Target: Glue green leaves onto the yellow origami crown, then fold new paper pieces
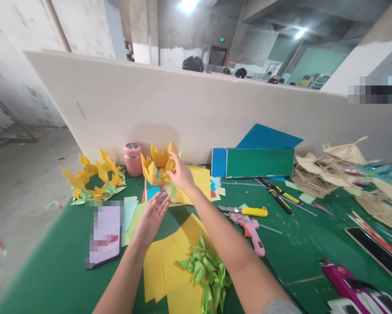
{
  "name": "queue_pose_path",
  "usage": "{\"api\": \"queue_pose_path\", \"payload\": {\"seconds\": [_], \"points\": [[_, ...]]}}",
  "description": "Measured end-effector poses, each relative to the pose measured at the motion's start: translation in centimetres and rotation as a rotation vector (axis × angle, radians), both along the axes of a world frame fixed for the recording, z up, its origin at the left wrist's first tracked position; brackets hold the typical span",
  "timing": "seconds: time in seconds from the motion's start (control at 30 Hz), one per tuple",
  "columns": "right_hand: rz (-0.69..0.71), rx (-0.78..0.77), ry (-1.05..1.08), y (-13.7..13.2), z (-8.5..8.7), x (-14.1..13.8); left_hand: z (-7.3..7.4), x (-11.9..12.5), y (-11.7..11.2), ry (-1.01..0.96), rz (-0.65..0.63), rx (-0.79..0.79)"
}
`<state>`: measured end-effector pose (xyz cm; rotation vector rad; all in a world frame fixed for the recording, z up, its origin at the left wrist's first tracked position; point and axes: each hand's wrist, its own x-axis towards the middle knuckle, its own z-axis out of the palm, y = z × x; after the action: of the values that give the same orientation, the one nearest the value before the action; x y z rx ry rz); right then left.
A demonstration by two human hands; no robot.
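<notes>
My left hand [154,218] is palm up with its fingers stretched out and nothing in it, just in front of a stack of coloured paper. Farther forward, my right hand [182,175] is held with its thumb and fingers apart, beside a ring of folded yellow paper flowers [154,173]. Whether its fingertips touch the ring I cannot tell. Yellow sheets [200,179] lie on that stack under my right hand. Below my forearms are more yellow paper sheets [155,270] and a heap of folded green paper leaves [200,266].
A second yellow paper wreath [97,176], a pink jar [133,160] and a phone [106,233] are on the left. To the right lie a yellow utility knife [254,211], a pink glue gun [248,226], pliers [276,196] and wooden models [326,170]. A white board [196,109] stands behind.
</notes>
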<state>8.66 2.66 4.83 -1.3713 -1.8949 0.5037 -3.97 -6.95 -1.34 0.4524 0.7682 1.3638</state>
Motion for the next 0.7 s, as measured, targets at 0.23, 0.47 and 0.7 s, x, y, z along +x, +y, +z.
{"api": "queue_pose_path", "payload": {"seconds": [0.23,0.47,0.7], "points": [[-0.015,0.022,-0.010,0.5,0.9,0.8,0.4,0.3,0.4,-0.071,0.037,-0.067],[0.168,0.025,0.208,-4.5,3.4,5.1,-0.6,0.7,0.6,-0.074,-0.035,-0.045],[-0.191,-0.110,0.645,-8.2,-2.9,6.1,-0.9,1.1,-0.1,-0.060,-0.096,0.027]]}}
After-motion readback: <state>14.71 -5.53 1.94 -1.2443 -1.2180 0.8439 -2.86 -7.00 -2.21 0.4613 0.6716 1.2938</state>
